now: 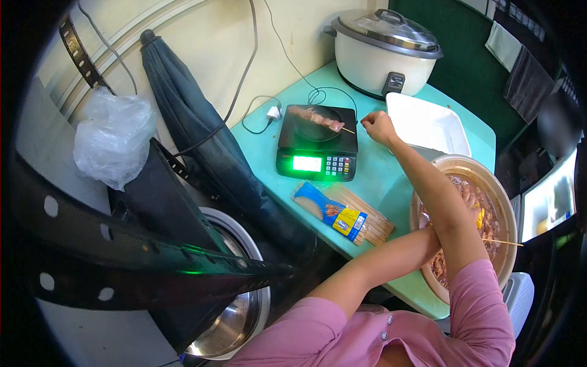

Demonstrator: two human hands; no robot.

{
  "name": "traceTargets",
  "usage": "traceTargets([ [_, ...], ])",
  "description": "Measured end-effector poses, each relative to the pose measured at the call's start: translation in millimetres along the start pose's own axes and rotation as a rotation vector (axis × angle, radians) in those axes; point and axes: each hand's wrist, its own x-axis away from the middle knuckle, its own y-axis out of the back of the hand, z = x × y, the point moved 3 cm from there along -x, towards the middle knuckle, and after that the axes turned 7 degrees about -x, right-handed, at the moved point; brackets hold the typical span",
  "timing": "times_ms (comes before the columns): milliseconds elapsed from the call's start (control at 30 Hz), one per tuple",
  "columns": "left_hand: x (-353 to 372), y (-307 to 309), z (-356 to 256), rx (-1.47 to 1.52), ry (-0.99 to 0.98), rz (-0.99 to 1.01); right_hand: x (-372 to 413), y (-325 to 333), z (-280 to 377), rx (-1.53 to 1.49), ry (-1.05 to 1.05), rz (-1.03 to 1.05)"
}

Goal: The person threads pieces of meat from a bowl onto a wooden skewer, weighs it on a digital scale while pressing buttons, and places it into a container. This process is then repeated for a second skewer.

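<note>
My right hand (378, 127) is over the table, right of the scale, with its fingers curled in and nothing visible in them. On the black digital scale (318, 162), whose display glows green, lies a skewer of raw meat (318, 118), its stick tip pointing toward that hand. My left forearm crosses under the right one to the large round basin (429, 274) of marinated meat pieces (489, 202). The left hand is hidden behind the right arm. A thin stick (502, 242) juts over the basin's right rim, near a small yellow item (480, 217).
A white tray (428, 122) sits behind the basin, near a large rice cooker (385, 58). An opened pack of bamboo sticks (342, 214) lies at the table's front edge. Left are a folded umbrella (189, 104), a plastic bag (115, 137) and a metal bowl (229, 324).
</note>
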Motion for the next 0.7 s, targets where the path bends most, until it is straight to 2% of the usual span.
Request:
traceTargets([
  [67, -24.1, -59.4, 5.8, 0.094, -0.022, -0.014, -0.5, -0.7, -0.2, 0.01, 0.022, 0.003],
  [233, -29.8, -75.6, 10.3, 0.328, -0.024, 0.02, -1.2, -2.1, -1.9, 0.011, -0.005, 0.015],
  [333, -30.6, -78.8, 11.5, 0.413, -0.08, -0.072, -0.4, -3.3, -1.9, 0.008, -0.021, 0.019],
  [400, -30.6, -83.8, 10.6, 0.471, -0.097, 0.066, -0.1, -4.0, -1.2, 0.007, -0.032, 0.02],
  [500, -30.5, -88.3, 17.4, 0.52, -0.166, 0.008, 1.0, -5.0, 1.1, 0.002, 0.001, 0.049],
  [700, -25.1, -65.3, 5.0, 0.246, -0.042, 0.069, 2.9, -11.8, 2.0, 0.059, 0.051, 0.062],
])
